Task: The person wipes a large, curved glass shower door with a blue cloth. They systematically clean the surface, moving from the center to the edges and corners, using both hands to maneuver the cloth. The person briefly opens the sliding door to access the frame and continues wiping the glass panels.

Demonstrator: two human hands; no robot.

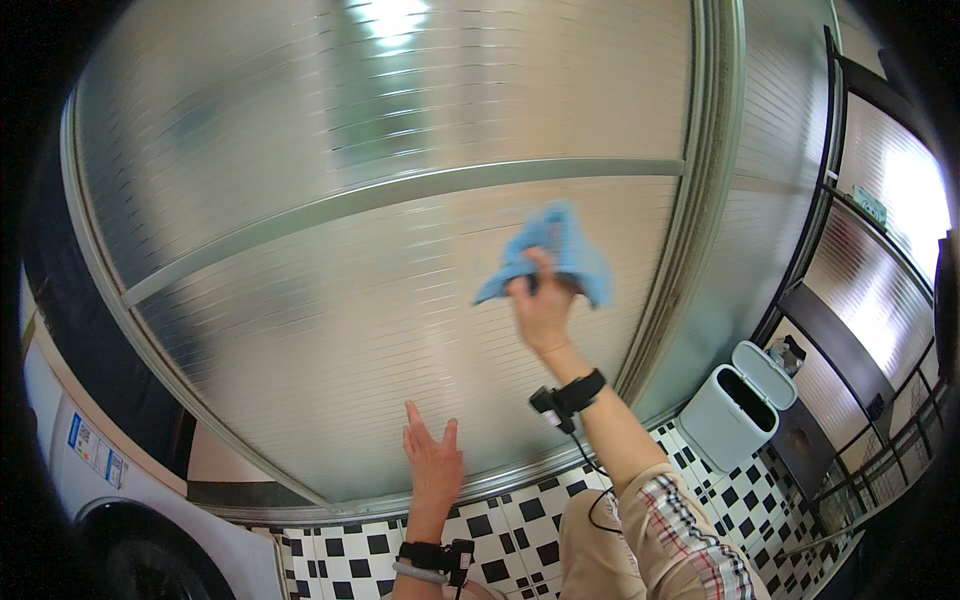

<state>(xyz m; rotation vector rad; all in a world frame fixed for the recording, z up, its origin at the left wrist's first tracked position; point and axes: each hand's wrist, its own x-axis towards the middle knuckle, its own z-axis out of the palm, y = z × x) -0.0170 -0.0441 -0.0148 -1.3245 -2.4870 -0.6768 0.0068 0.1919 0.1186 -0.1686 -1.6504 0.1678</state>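
A ribbed translucent door panel [360,337] in a metal frame fills the view before me. My right hand [546,300] grips a light blue cloth [559,240] against the panel's lower section, right of its middle and below the metal crossbar [420,189]. Part of the cloth hangs out on both sides of the fingers. Lower down and to the left, my left hand [435,465] is spread at the panel's bottom part with nothing in it; whether its fingertips touch the surface I cannot tell. Both wrists carry black straps with small devices and cables.
A white front-loading washing machine [157,517] stands at the lower left. At the right, a light grey bin [724,420] with its lid raised stands on the black-and-white tiled floor [525,517], beside a black metal rack [832,315]. The door's bottom rail [525,476] runs near my left hand.
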